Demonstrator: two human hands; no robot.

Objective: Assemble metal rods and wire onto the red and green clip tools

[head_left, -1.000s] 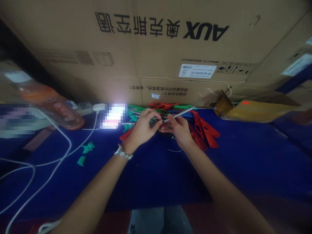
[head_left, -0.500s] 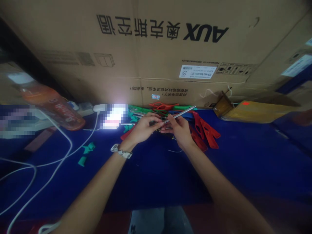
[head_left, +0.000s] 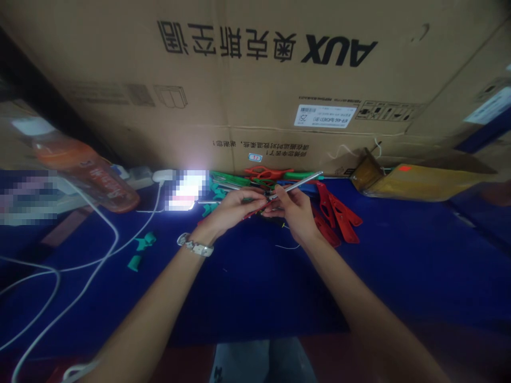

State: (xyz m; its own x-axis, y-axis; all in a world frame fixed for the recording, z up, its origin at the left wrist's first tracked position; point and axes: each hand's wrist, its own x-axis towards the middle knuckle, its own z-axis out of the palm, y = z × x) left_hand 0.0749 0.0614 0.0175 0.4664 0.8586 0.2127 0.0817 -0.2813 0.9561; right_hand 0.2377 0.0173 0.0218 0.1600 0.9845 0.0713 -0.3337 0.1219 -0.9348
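Note:
My right hand (head_left: 295,210) is closed around a slim silver metal rod (head_left: 305,181), which slants up to the right past my thumb. My left hand (head_left: 235,210) pinches a thin red piece (head_left: 252,213) close to the rod's lower end; its full shape is hidden by the fingers. The fingertips of both hands nearly meet. Red plastic clips (head_left: 345,221) lie just right of my right hand. Behind the hands is a pile of green parts (head_left: 229,179) and a red-orange clip (head_left: 267,172). Teal plastic pieces (head_left: 210,208) lie beside my left hand.
A large cardboard box (head_left: 239,106) stands upright behind the blue table surface (head_left: 271,292). At left are a drink bottle (head_left: 88,170), a bright blurred screen (head_left: 186,190), white cables (head_left: 115,234) and two loose teal pieces (head_left: 146,241). A yellow packet (head_left: 415,181) lies at right.
The thin red piece now shows under my left fingers, where it was not visible before. My left wrist has shifted slightly left; my right hand still holds the rod.

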